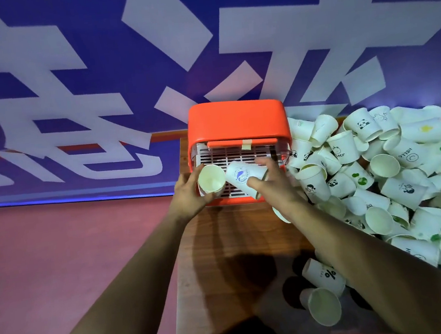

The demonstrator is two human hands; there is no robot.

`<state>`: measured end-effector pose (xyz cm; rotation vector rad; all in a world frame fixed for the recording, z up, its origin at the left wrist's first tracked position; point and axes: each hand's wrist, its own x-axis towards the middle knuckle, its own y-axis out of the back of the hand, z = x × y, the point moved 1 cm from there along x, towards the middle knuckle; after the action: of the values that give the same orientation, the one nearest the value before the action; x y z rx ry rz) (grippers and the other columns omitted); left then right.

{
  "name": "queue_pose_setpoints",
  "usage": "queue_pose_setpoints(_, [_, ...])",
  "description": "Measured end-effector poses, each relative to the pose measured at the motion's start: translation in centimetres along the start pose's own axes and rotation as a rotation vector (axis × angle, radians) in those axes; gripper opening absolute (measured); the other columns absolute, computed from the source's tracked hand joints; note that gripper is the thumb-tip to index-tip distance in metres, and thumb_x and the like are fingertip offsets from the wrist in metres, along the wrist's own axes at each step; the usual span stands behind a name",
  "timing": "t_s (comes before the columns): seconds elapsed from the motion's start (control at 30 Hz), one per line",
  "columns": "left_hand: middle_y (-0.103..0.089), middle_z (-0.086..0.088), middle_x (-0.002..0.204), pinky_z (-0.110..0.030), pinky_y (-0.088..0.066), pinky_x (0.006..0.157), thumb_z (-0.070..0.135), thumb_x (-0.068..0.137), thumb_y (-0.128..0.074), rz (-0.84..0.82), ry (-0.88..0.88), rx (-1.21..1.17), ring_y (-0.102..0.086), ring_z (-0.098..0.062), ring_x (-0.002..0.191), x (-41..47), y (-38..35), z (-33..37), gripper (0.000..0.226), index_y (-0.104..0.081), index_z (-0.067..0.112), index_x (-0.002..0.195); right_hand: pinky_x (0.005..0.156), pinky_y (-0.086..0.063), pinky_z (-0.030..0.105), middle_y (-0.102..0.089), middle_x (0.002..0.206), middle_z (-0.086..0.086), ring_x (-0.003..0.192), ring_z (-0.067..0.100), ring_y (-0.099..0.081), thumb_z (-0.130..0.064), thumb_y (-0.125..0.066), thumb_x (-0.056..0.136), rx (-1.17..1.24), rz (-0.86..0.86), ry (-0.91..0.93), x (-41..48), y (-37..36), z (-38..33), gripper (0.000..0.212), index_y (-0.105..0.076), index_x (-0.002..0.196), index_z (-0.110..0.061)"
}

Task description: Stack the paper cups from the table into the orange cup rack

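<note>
Gripping a cup apiece, I have the left hand (pixel 189 194) round a plain cup (pixel 211 180) and the right hand (pixel 273 185) round a tilted logo cup (pixel 242 176), both at the orange cup rack (pixel 236 119) front. Nesting at that angle could crumple a rim; my right forearm (pixel 358 247) might scatter the cup pile (pixel 378 177) along the worktop (pixel 221 234).

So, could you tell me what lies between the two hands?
In the head view, two paper cups: a camera-facing cup in the left hand, a blue-logo cup in the right hand.
</note>
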<state>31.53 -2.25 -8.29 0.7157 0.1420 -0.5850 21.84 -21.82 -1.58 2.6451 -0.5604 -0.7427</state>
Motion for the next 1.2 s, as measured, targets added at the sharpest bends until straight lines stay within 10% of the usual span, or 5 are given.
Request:
queue_pose_setpoints(0.47, [-0.062,0.006,0.130,0.000,-0.042,0.080,0.024,0.098,-0.060,0.101,0.035,-0.416,-0.058,0.006,0.107,-0.3,1.6,-1.1,0.038,-0.056,0.019,0.136,0.105,-0.038,0.035,-0.048,0.133,0.011,0.126,0.029,-0.047,-0.024,-0.078,0.073,-0.414,0.051,0.437,2.1,-6.0,-1.4,0.077,-0.042,0.138,-0.006])
queue_pose_setpoints(0.63, [-0.064,0.015,0.122,0.000,-0.041,0.081,0.031,0.100,-0.057,0.063,0.042,-0.508,-0.057,0.019,0.103,-0.3,1.7,-1.1,0.032,-0.059,0.024,0.131,0.110,-0.037,0.040,-0.045,0.140,0.010,0.131,0.027,-0.044,-0.028,-0.078,0.075,-0.476,-0.065,0.475,2.8,-7.4,-1.0,0.080,-0.042,0.143,-0.008])
queue_pose_setpoints(1.2, [-0.058,0.004,0.114,-0.016,-0.046,0.086,0.026,0.097,-0.060,0.187,-0.027,-0.183,-0.059,-0.008,0.101,-0.3,0.7,-3.0,0.032,-0.062,0.018,0.128,0.112,-0.024,0.027,-0.030,0.157,0.008,0.143,0.020,-0.030,-0.037,-0.079,0.077,-0.402,-0.157,0.257,3.2,-6.5,0.4,0.100,-0.020,0.154,-0.012])
